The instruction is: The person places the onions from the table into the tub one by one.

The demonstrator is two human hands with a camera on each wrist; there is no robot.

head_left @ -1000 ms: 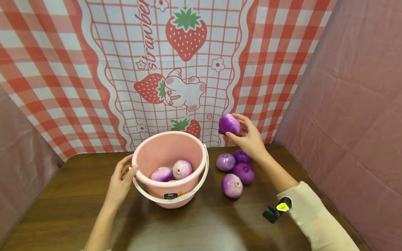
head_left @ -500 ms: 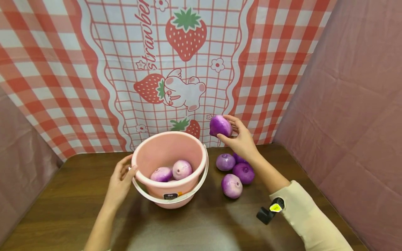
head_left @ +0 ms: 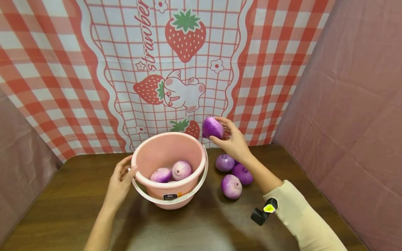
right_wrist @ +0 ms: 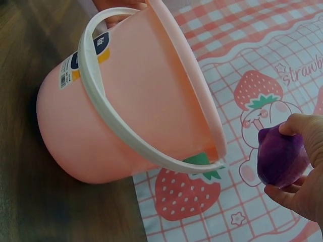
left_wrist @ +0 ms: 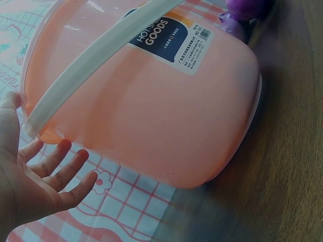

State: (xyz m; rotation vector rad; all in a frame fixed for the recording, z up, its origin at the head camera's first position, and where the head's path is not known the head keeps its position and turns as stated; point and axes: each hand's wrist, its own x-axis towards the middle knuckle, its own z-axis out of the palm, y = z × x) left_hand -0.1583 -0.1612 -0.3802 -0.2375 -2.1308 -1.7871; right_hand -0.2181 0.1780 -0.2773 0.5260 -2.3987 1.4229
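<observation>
My left hand (head_left: 119, 181) holds the pink bucket (head_left: 169, 148) at the left side of its rim, thumb at the edge and fingers along the outer wall. In the left wrist view, the fingers (left_wrist: 65, 176) are spread loosely by the handle joint. My right hand (head_left: 233, 141) grips a purple onion (head_left: 212, 128) between thumb and fingers, raised just beyond the bucket's right rim. Inside the bucket lie a purple-and-white onion (head_left: 161, 175), a paler onion (head_left: 181, 170) and a sliver of another. The white handle (right_wrist: 118, 126) hangs down across the bucket's front.
Right of the bucket, several onions (head_left: 231, 186) sit clustered on the brown wooden table (head_left: 176, 230), one mostly hidden. Behind stands a strawberry-print checked cloth (head_left: 185, 38); a pink cloth (head_left: 345, 104) closes off the right side. A black camera mount (head_left: 263, 211) is on the right sleeve.
My right hand has carried the onion leftward and slightly down, closer to the bucket. The left hand and the bucket have stayed in place.
</observation>
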